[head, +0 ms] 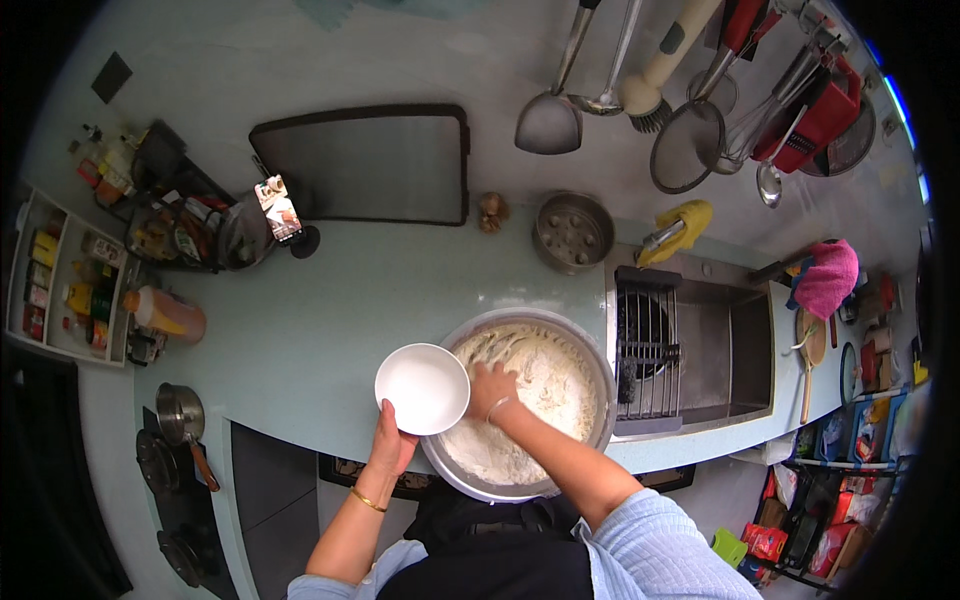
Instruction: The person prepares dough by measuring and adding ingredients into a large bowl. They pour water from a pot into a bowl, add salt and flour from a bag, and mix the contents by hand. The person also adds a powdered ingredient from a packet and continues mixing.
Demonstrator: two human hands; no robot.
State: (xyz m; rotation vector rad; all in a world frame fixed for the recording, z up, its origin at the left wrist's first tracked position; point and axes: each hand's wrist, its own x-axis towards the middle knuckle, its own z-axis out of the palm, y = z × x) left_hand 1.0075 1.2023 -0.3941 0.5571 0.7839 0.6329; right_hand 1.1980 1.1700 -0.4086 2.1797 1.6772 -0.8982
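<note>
My left hand point(394, 442) grips a white bowl point(422, 386) by its near rim, thumb over the edge. The bowl's inside looks plain white; whether it holds any liquid cannot be made out. It overlaps the left rim of a large metal basin point(604, 442). Flour and shaggy wet dough point(551, 382) fill the basin, loose and dry in front, stickier at the far side. Inside the basin, my right hand point(493, 390) touches the mixture at the left, fingers apart and pointing away from me. Its fingertips are partly sunk in the flour.
Right of the basin is a steel sink point(739, 352) with a roll-up rack point(649, 360). Behind stand a round metal pan point(574, 231) and a lit phone point(278, 210) on a stand. A bottle point(169, 313) and saucepan point(180, 414) are left; utensils, including a wok spatula point(548, 124), hang above.
</note>
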